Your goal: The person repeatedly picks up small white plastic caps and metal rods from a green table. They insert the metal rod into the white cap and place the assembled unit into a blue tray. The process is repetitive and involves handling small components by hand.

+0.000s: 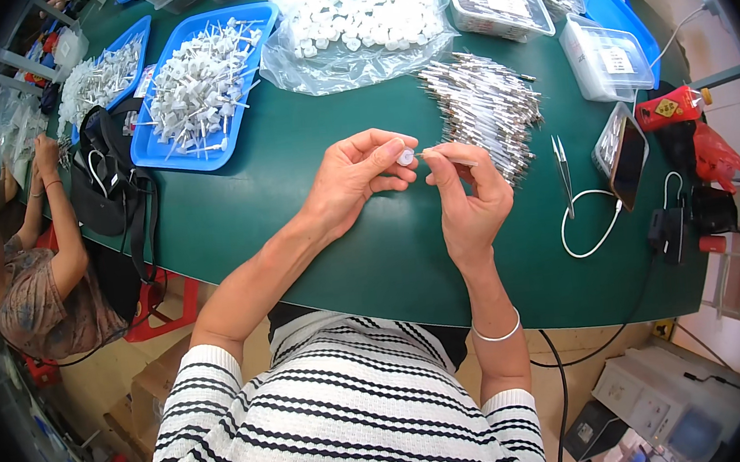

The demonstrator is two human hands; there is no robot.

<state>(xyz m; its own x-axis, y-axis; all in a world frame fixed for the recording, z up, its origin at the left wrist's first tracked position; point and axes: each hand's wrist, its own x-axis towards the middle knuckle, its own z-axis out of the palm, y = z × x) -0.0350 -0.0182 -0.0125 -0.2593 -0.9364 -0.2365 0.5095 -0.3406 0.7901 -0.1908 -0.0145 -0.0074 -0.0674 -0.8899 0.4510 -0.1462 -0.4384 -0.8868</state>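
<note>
Over the green table, my left hand pinches a small white plastic cap between thumb and finger. Close beside it, my right hand is closed on a thin rod, whose tip points at the cap. Whether tip and cap touch is too small to tell. Just beyond my right hand lies a heap of thin metal-and-white rods. Farther back, a clear plastic bag holds many white caps. At the left, a blue tray is piled with rods that carry white caps.
Tweezers, a white cable and a phone on a clear box lie right. Lidded plastic boxes stand at the back right. A black bag sits at the left edge, near a co-worker. A red bottle is far right.
</note>
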